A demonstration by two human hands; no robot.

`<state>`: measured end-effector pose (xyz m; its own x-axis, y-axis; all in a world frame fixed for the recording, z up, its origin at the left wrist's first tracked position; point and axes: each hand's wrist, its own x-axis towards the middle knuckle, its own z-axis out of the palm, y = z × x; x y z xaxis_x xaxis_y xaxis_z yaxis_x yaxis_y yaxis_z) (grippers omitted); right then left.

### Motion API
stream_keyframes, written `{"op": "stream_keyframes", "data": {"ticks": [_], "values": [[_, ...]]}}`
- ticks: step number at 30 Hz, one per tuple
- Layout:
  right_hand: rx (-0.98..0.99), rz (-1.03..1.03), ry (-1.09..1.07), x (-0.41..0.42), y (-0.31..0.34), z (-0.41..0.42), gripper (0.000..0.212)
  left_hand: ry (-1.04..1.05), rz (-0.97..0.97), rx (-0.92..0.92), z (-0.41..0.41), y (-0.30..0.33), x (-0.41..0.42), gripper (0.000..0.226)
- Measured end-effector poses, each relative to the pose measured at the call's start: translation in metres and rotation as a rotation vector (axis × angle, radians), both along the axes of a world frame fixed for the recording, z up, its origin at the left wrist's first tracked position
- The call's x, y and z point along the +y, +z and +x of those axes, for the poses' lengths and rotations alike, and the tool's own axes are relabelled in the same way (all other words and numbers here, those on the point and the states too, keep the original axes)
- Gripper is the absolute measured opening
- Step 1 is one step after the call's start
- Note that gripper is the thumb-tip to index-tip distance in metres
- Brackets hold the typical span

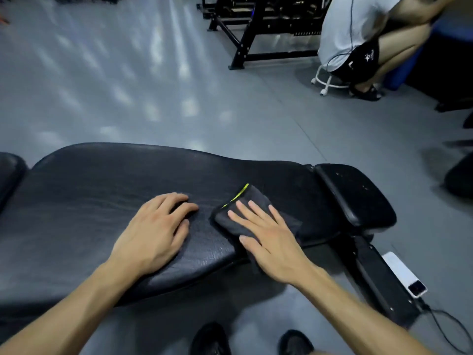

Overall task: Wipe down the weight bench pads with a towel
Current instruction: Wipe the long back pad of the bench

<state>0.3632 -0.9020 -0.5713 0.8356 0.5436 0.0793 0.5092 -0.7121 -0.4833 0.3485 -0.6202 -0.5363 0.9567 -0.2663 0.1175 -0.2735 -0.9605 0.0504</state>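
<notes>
A long black bench pad (107, 196) stretches across the view, with a smaller black seat pad (355, 193) at its right end. A dark folded towel (245, 201) with a yellow-green edge lies on the long pad near its right end. My right hand (268, 237) presses flat on the towel, fingers spread, with part of the cloth hanging over the pad's near edge. My left hand (156, 231) rests flat on the bare pad just left of the towel, fingers apart, holding nothing.
A white device (407, 275) with a cable lies on the grey floor by the bench's black frame (376, 275). A person (358, 34) sits on a white wheeled stool (330, 83) at the back right beside a black rack (245, 32). My shoes (212, 339) are below the bench.
</notes>
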Motion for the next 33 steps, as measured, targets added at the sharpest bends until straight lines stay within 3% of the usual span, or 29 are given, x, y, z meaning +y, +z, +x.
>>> {"op": "stream_keyframes", "data": {"ticks": [3, 7, 9, 14, 22, 25, 29, 33], "values": [[0.029, 0.005, -0.043, -0.038, 0.001, -0.002, 0.053, -0.008, -0.007, -0.002, -0.002, 0.002, -0.002, 0.049], [0.162, 0.062, -0.571, -0.105, -0.004, 0.019, 0.052, -0.018, -0.011, -0.003, -0.004, 0.002, -0.003, 0.051], [0.202, 0.071, -0.692, -0.112, -0.006, 0.019, 0.053, -0.016, -0.008, 0.008, -0.003, 0.004, -0.004, 0.051], [0.052, -0.013, -0.321, -0.091, -0.021, -0.012, 0.055, -0.020, 0.036, 0.035, -0.001, 0.009, -0.008, 0.049], [-0.023, -0.116, -0.373, -0.099, -0.031, 0.023, 0.064, -0.217, -0.029, 0.064, 0.073, -0.004, -0.099, 0.044], [0.016, -0.029, -0.403, -0.133, -0.036, 0.058, 0.058, -0.216, -0.035, 0.076, 0.086, -0.019, -0.109, 0.044], [0.164, 0.094, -0.638, -0.159, -0.042, 0.114, 0.052, -0.190, -0.033, 0.057, 0.083, -0.023, -0.111, 0.042], [0.014, 0.010, -0.344, -0.121, -0.036, 0.077, 0.060, -0.170, -0.024, 0.058, 0.083, -0.023, -0.114, 0.041]]}}
